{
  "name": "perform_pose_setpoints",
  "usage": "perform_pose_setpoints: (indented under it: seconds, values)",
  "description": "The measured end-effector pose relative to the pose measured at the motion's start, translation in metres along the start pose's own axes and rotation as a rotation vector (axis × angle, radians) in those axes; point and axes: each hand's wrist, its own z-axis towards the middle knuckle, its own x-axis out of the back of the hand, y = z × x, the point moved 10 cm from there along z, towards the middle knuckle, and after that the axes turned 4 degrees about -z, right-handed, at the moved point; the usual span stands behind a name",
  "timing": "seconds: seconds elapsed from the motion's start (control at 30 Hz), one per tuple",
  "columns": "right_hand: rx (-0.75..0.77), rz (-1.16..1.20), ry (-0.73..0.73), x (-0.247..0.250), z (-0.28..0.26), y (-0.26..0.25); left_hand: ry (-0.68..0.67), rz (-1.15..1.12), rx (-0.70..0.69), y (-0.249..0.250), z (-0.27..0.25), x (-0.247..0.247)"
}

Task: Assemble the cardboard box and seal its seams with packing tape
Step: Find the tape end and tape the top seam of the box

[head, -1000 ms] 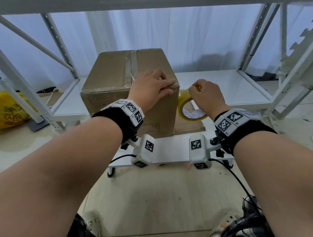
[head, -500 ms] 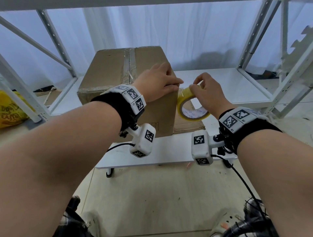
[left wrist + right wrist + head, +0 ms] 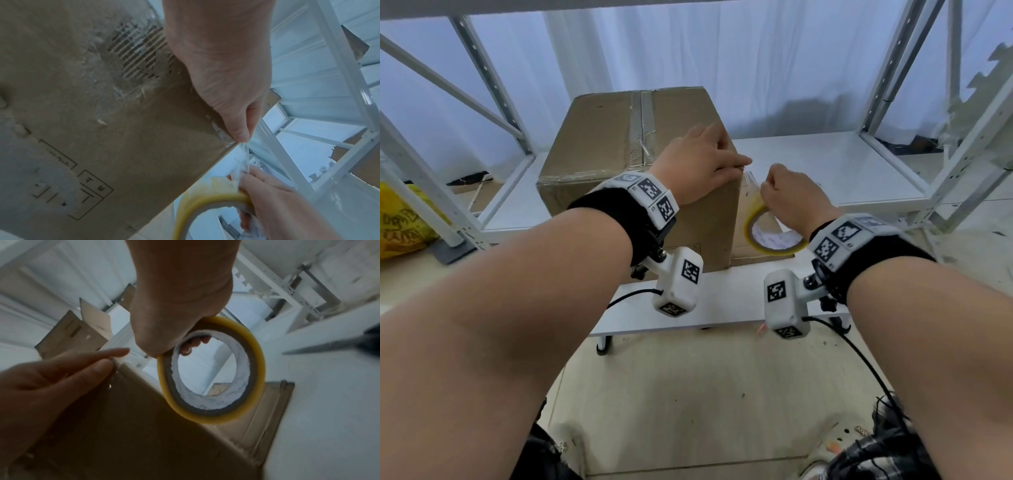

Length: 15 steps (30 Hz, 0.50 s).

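Cardboard box (image 3: 633, 171) sits on the white shelf (image 3: 825, 164), top seam already glossy with tape, and the action is now at its near right corner, roughly three o'clock from the box's middle. The left hand (image 3: 702, 164) lies flat on the lid, fingers straight, pinning the tape end at that corner. The right hand (image 3: 791, 202) is clamped on the yellow tape roll (image 3: 774, 236), fingers hooked through the core, and a crinkled clear strip (image 3: 242, 155) stretches between corner and roll.

Compared with a second ago, the roll has dropped: it was level with the top edge beside the left fingertips, and now it hangs lower, at about five o'clock from the corner, against the right side panel. The strip has lengthened with it. The left hand has stayed planted on the same corner.

To my eye that means the front edge run is finished and the tape is being carried down over the corner or pulled taut for a tear; which one, I can't say.
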Motion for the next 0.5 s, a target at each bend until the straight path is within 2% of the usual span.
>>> perform_pose_setpoints:
  seconds: [0.3,0.37,0.5]
  values:
    - [-0.145,0.467,0.121,-0.016,-0.001,0.026,-0.032,0.054,-0.056,0.006,0.001,-0.002]
    - [-0.135,0.467,0.133,-0.014,-0.004,0.026,-0.06,0.057,-0.041,0.006,0.005,-0.004]
    - [-0.062,0.311,0.106,-0.007,0.0,0.013,-0.136,0.049,-0.021,0.009,0.01,-0.006]
